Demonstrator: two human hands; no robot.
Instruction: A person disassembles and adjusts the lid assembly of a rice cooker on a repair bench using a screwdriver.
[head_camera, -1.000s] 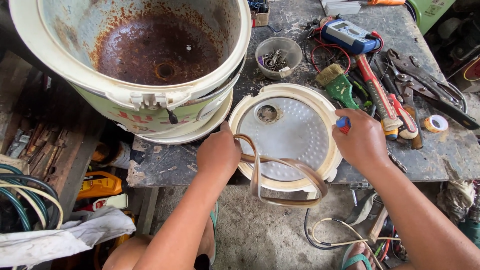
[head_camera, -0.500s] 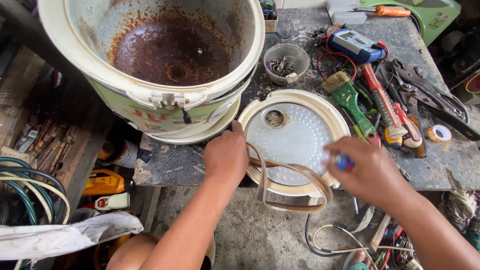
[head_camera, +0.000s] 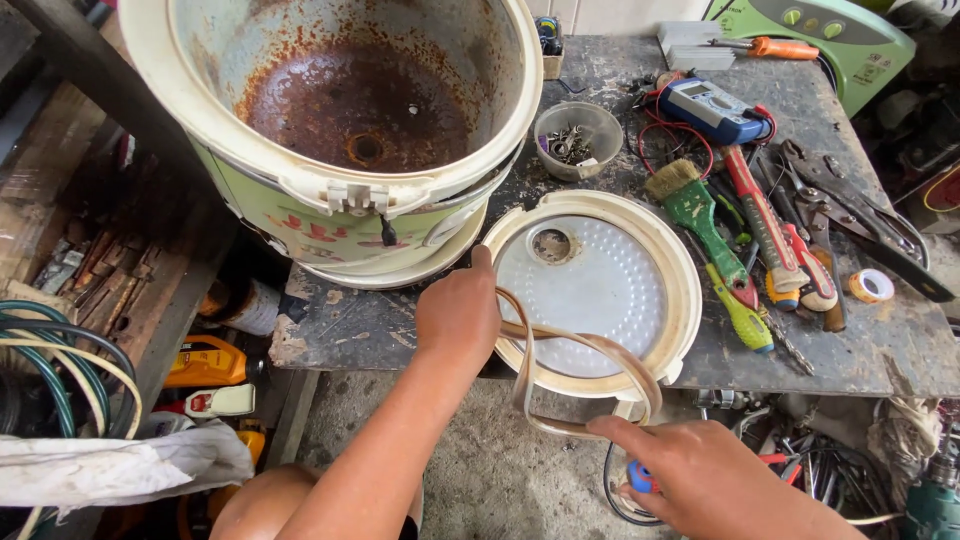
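Just below the rusty cooker body (head_camera: 340, 150), L hand (head_camera: 458, 318) gripped the lid (head_camera: 600, 290) edge w/ gasket (head_camera: 585, 375); R hand (head_camera: 700, 475), nearer the person, clutched a blue-tipped tool (head_camera: 640, 478) & pinched the gasket.

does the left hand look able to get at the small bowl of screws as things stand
Probably yes. The left hand rests at the lid's near edge, and the bowl of screws sits just beyond it with open bench between; only the loose gasket it touches might drag along.
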